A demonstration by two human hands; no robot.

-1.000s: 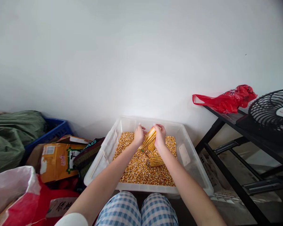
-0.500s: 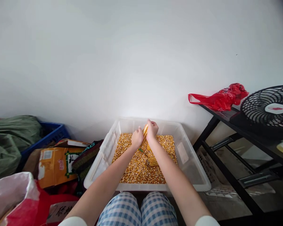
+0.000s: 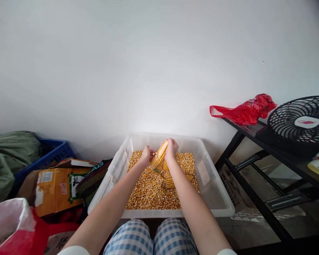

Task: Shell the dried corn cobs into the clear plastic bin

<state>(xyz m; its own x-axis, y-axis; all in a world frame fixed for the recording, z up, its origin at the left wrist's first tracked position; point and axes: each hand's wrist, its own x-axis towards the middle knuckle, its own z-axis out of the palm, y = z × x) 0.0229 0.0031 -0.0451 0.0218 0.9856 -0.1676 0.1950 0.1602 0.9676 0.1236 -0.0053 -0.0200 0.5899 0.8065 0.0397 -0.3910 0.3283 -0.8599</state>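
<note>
My right hand (image 3: 172, 148) is closed around the upper end of a yellow corn cob (image 3: 160, 154), which tilts down to the left over the bin. Pale patches run along one side of the cob, and kernels still cover much of it. My left hand (image 3: 147, 154) is just left of the cob, its fingers loosely bent and apart from it. Below lie loose corn kernels (image 3: 149, 193), filling the bottom of a clear plastic bin (image 3: 215, 198). Other corn cobs (image 3: 170, 183) rest on the kernels, partly behind my right forearm. Near them is a thin object with a green end (image 3: 156, 170).
At right, a black metal-framed table (image 3: 255, 138) holds a red plastic bag (image 3: 244, 111) and a black fan (image 3: 297, 122). At left are a blue crate (image 3: 53, 152), an orange carton (image 3: 57, 191) and a red-and-white bag (image 3: 18, 226). A white wall (image 3: 149, 71) stands behind the bin.
My left hand has moved left, off the cob. The cob, still in my right hand, now shows more of its side. The whole view has shifted slightly.
</note>
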